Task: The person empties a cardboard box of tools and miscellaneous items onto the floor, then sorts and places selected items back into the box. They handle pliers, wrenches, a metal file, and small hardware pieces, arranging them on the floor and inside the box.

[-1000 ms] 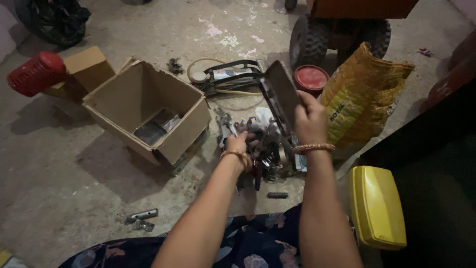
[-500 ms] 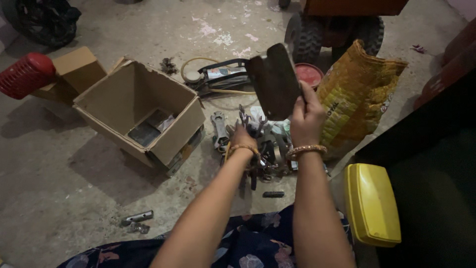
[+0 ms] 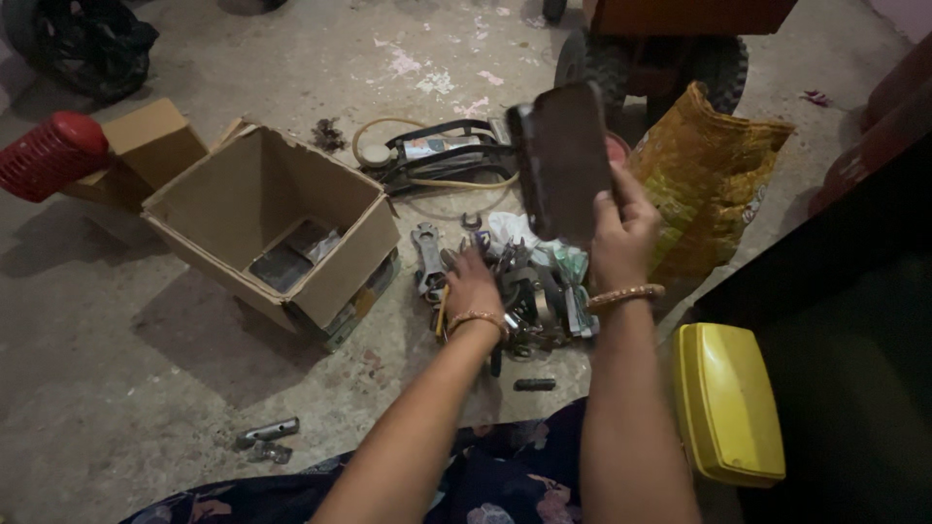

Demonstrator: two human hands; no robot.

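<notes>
Fingers point(image 3: 621, 199) of the right hand point(image 3: 621, 238) are clenched around the lower edge of a flat dark rectangular case point(image 3: 563, 160), holding it upright and lifted off the floor, above the far side of a heap of tools. The left hand point(image 3: 473, 286) rests palm down on that pile of spanners and metal tools point(image 3: 529, 286), its fingers spread and bent into the heap; whether they grip any one tool cannot be told. Both wrists wear a gold-coloured bangle.

The pile lies on the bare concrete floor point(image 3: 146, 388), roughly at its middle, with a white rag point(image 3: 510, 231) among the tools and a large spanner point(image 3: 427, 254) at its left edge. Just left of the pile stands an open cardboard box point(image 3: 277, 218), tilted, with flat dark things in its bottom. Beyond the pile lies a foot pump with a yellow hose point(image 3: 432, 155). A yellow woven sack point(image 3: 714, 180) stands just right of the raised case, and a yellow plastic box point(image 3: 728, 403) sits near the right forearm. Toward the far left edge of the floor are a red plastic basket point(image 3: 49, 155) and a smaller carton point(image 3: 141, 146). A short dark cylinder point(image 3: 534, 384) lies near the person's lap, and a small metal fitting point(image 3: 267, 432) lies well apart to the left.
</notes>
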